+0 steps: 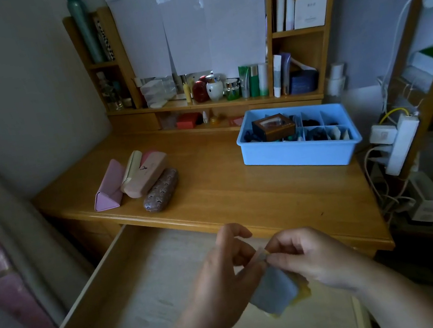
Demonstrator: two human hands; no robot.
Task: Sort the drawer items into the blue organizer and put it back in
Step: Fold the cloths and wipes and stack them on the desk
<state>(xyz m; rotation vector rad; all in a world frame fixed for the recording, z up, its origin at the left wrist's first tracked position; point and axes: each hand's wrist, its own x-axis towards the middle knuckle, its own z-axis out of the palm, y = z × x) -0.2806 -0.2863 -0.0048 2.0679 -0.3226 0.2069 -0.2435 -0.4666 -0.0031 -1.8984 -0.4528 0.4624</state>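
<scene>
The wooden worktop (214,192) carried the task's things, and below its front edge the drawer (132,286) stood pulled out, its pale lined bottom showing. The blue organizer (299,151) sat on the right rear of the worktop, a shallow light-blue plastic tray with clear dividers making several compartments; dark small items filled them, too small to tell apart, and a brown box with a clear window (273,125) lay on top at its left end. Three glasses cases (138,181) lay together on the left of the worktop, well apart from the organizer. Over the drawer, the left hand (227,270) and right hand (311,256) met, each grip pinching the top of a small grey packet (276,289) with yellow showing beneath it.
</scene>
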